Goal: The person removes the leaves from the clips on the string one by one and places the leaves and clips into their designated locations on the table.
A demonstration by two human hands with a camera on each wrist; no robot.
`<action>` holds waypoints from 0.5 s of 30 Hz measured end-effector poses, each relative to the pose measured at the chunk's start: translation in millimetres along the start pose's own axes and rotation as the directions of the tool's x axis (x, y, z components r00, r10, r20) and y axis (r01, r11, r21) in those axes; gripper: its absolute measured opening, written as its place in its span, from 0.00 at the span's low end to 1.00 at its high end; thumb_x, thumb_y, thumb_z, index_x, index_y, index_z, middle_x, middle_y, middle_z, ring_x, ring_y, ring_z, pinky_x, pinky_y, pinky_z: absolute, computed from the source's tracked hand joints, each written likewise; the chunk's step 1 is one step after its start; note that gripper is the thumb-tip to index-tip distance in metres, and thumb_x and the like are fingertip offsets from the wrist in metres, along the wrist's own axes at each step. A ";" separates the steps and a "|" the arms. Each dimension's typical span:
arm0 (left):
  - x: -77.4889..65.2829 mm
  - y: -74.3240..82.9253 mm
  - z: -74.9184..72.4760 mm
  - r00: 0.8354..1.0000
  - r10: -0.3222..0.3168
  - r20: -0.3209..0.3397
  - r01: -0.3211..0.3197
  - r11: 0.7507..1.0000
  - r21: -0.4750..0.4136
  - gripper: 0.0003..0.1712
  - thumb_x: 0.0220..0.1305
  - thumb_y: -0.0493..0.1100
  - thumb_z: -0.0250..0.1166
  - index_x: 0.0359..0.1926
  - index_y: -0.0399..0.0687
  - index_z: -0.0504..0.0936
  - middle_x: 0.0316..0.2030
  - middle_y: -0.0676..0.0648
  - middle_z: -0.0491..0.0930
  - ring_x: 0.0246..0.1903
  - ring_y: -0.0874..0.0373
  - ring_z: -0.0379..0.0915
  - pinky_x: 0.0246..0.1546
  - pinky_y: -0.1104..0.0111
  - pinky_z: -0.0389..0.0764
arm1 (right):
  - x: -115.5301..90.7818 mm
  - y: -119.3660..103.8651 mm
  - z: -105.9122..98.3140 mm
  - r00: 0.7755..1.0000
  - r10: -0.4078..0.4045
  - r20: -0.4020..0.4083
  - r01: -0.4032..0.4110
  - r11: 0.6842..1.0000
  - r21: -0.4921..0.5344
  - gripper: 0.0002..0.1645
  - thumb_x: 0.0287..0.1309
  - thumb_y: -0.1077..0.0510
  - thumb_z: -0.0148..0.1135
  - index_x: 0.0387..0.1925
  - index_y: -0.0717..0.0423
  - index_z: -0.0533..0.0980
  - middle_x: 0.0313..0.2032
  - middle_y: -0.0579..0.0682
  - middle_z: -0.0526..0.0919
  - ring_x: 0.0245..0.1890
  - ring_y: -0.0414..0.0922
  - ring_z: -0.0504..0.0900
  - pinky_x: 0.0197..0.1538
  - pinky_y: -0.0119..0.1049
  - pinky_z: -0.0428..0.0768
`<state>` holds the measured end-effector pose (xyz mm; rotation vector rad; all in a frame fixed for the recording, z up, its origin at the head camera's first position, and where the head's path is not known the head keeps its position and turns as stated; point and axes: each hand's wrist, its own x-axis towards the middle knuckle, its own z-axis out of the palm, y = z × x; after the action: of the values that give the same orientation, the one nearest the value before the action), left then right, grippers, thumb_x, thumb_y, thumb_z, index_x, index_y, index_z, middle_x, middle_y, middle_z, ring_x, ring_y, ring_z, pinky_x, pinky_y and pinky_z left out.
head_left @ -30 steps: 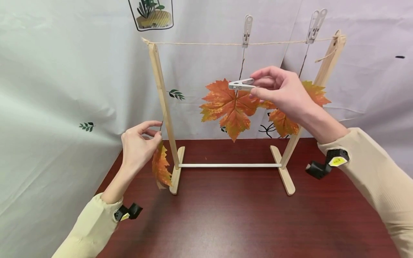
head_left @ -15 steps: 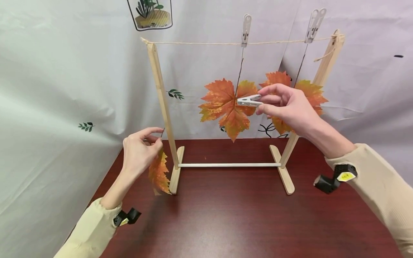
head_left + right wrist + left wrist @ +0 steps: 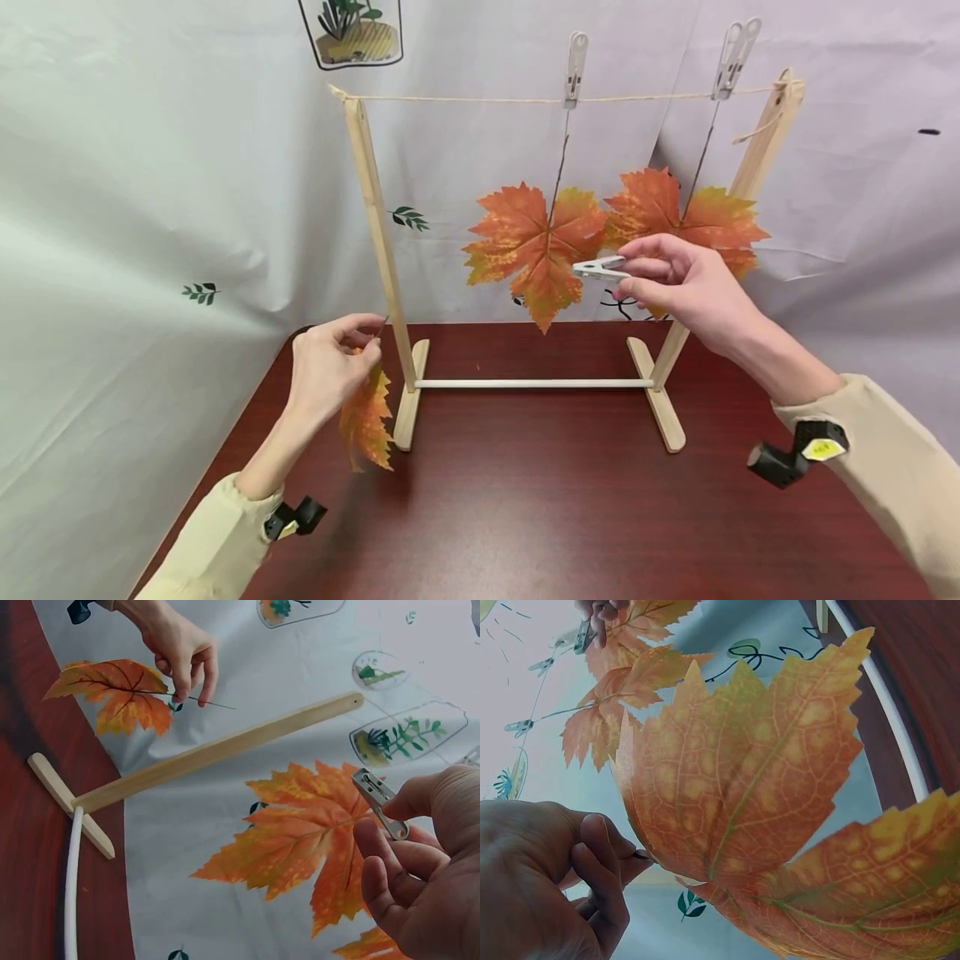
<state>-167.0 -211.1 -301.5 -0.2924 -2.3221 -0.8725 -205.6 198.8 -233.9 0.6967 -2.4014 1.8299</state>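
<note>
My left hand [image 3: 333, 358] pinches the thin stem of an orange maple leaf [image 3: 367, 417], which hangs below the fingers beside the rack's left post. The left wrist view shows this leaf [image 3: 735, 772] large, its stem between thumb and fingertips. In my right hand [image 3: 686, 283] is a white clothespin [image 3: 600, 267], pinched by its handle end and pointing left, in front of the hanging leaves. Seen from the right wrist, the clothespin [image 3: 379, 802] lies between thumb and fingers. Two maple leaves, a middle one [image 3: 532, 242] and a right one [image 3: 648, 204], hang by their stems from the string.
A wooden rack with a left post [image 3: 378, 225], a right post [image 3: 757, 150] and a white bottom bar [image 3: 532, 384] stands on the dark red table [image 3: 525, 500]. Twine [image 3: 465, 101] runs between the post tops, with two clothespins on it. Behind hangs a printed cloth [image 3: 225, 167].
My right hand has moved down and to the right with the clothespin, uncovering more of the right leaf. The left hand has lowered slightly with its leaf. The hanging leaves stay put.
</note>
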 end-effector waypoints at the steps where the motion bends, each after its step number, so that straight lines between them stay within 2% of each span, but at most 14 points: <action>1: -0.9 -0.7 0.2 1.000 -0.001 0.007 0.001 1.000 0.002 0.14 0.51 0.29 0.64 0.40 0.42 0.89 0.23 0.46 0.85 0.21 0.54 0.82 0.21 0.82 0.71 | -1.8 2.3 -0.5 1.000 0.003 0.000 -0.003 1.000 0.007 0.16 0.63 0.67 0.65 0.51 0.53 0.76 0.40 0.46 0.88 0.35 0.40 0.86 0.29 0.29 0.77; 5: -4.7 -3.0 1.3 1.000 -0.001 0.028 0.000 1.000 0.010 0.16 0.51 0.29 0.64 0.40 0.42 0.89 0.22 0.47 0.85 0.20 0.55 0.81 0.19 0.80 0.71 | -8.8 12.4 -0.9 1.000 -0.002 0.006 0.001 0.996 0.094 0.16 0.62 0.70 0.64 0.50 0.56 0.77 0.42 0.48 0.88 0.36 0.42 0.87 0.35 0.29 0.81; 8: -7.5 -4.1 3.2 0.999 0.000 0.039 0.000 1.000 0.008 0.17 0.50 0.28 0.63 0.41 0.43 0.89 0.22 0.48 0.85 0.19 0.57 0.80 0.17 0.78 0.70 | -14.6 19.7 -1.0 1.000 -0.004 0.011 0.002 0.990 0.139 0.17 0.61 0.72 0.64 0.50 0.58 0.76 0.40 0.49 0.88 0.34 0.42 0.87 0.36 0.30 0.82; 15: -15.2 -4.6 8.5 0.999 0.028 0.044 -0.030 0.999 0.039 0.18 0.49 0.27 0.63 0.40 0.44 0.90 0.23 0.48 0.85 0.17 0.60 0.78 0.16 0.75 0.69 | -28.3 33.0 -4.2 1.000 0.025 -0.002 -0.025 0.992 0.124 0.17 0.62 0.70 0.64 0.51 0.58 0.75 0.39 0.49 0.88 0.34 0.42 0.88 0.34 0.28 0.81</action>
<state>-161.2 -208.8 -318.4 -0.3303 -2.3666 -0.8128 -193.5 218.5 -270.9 0.6748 -2.3205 2.0029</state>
